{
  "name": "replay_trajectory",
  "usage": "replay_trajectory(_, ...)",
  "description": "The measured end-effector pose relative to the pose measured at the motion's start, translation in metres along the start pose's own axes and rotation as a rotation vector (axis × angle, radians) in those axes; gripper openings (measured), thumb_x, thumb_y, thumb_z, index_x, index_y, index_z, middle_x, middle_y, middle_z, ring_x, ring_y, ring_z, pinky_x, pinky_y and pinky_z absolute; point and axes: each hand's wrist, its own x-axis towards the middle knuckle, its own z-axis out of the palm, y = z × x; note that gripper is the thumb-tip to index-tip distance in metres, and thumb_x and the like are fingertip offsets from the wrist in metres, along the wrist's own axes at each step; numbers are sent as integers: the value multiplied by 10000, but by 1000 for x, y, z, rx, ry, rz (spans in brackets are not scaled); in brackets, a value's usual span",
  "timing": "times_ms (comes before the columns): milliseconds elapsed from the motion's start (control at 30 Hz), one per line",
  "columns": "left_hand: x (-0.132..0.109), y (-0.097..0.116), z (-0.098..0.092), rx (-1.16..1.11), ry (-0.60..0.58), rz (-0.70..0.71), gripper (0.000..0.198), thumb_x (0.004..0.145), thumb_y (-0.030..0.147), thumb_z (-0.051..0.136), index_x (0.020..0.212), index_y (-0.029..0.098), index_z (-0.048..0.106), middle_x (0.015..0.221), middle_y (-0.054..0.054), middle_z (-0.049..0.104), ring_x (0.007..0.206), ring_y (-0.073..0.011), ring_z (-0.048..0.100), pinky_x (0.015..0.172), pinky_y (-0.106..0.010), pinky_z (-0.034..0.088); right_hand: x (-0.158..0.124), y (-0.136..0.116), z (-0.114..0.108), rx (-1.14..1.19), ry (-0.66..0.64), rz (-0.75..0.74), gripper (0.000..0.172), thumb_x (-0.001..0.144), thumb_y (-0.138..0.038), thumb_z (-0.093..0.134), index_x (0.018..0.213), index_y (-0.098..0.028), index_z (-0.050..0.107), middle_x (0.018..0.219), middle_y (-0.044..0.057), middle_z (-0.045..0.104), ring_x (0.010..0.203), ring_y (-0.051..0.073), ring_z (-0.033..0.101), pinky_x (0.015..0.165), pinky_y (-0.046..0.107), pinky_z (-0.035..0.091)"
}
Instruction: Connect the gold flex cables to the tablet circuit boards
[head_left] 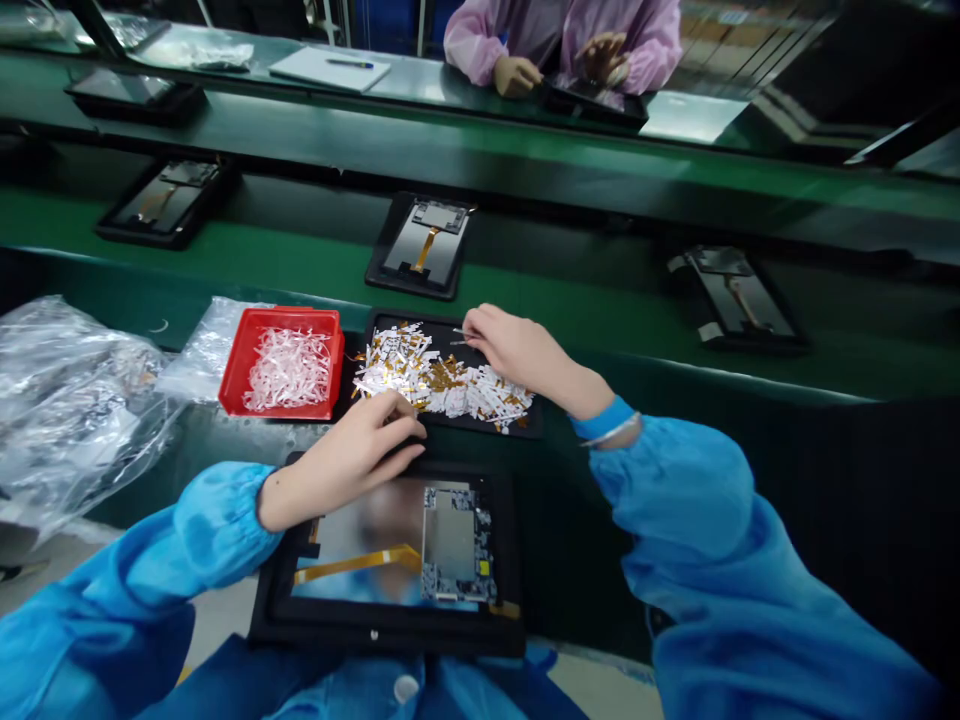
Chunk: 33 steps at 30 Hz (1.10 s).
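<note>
My left hand [358, 450] rests with curled fingers on the top edge of a black tablet frame [390, 625] lying face down in front of me, its circuit board [455, 545] and orange flex cable [360, 563] showing. My right hand [517, 350] reaches over a black tray [525, 425] heaped with small white and gold strips [439, 380]. Its fingers are pinched on thin tweezers [461, 335] at the pile's far edge.
A red bin [236, 370] of white strips stands left of the black tray. Crumpled clear plastic bags [67, 400] lie at far left. Several black tablet frames ride the green conveyor [570, 290] beyond. A person in a pink sleeve [472, 45] works opposite.
</note>
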Motion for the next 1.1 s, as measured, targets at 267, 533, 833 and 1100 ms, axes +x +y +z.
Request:
replay_trajectory(267,30,18,2,-244,108,11,132,957,292,596,976,161,612,916,-10,601,798,-101,595,734,-220,517,-92,-50,12,1071,42,356,264,815,-421,718,865,-180,623,548,-93,412,373,15,252,401,208,168)
replay_trajectory(533,29,38,6,-281,200,78,129,948,219,611,840,150,606,812,14,596,758,-79,552,702,-187,460,-107,-70,26,1278,107,326,209,802,-320,761,896,-192,626,556,-97,517,340,15,414,360,176,219)
replay_trajectory(833,19,37,5,-158,183,159,121,962,192,579,887,135,654,792,-6,616,740,-98,548,687,-208,437,-124,-78,27,911,184,115,102,823,-220,759,919,-194,736,810,-16,679,483,94,664,518,233,511)
replay_trajectory(1100,-4,27,-12,121,43,206,146,995,221,529,958,167,660,818,2,637,749,-121,558,703,-264,425,-134,-58,27,627,148,146,52,889,-194,677,891,-180,727,627,-30,655,492,90,629,539,226,489)
